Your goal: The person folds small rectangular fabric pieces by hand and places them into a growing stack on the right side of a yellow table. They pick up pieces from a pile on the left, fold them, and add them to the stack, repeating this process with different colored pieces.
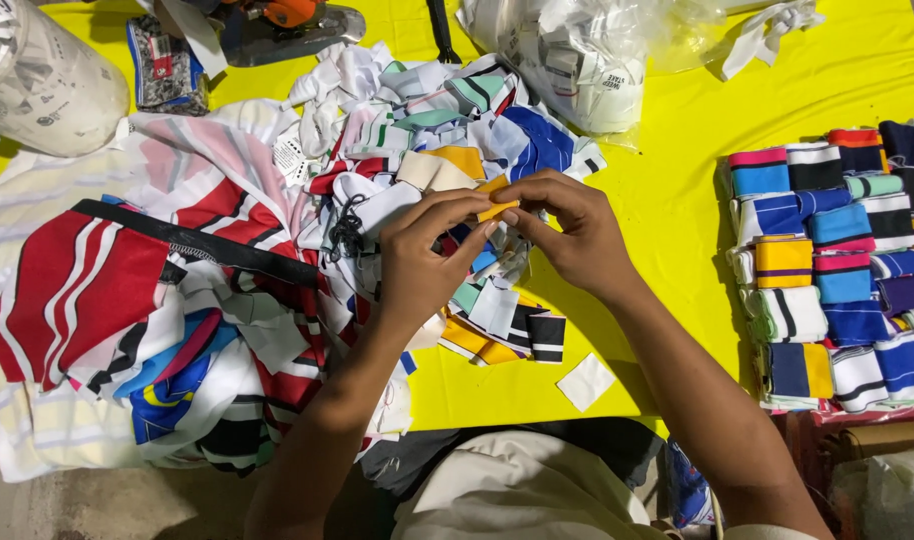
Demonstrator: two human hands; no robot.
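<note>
My left hand [424,255] and my right hand [573,232] meet over a heap of small fabric scraps [447,130] on a yellow tabletop [677,170]. Between the fingertips of both hands is a small orange fabric piece [498,209], pinched from each side. The scraps under my hands are striped in white, blue, green, red and orange. A single white fabric piece [586,381] lies apart on the yellow surface below my right wrist.
Folded striped fabric pieces [837,270] are stacked in rows at the right. Large red, white and black striped garments [127,300] are piled at the left. Clear plastic bags [587,55] of items sit at the back, a white bag [42,80] at the far left.
</note>
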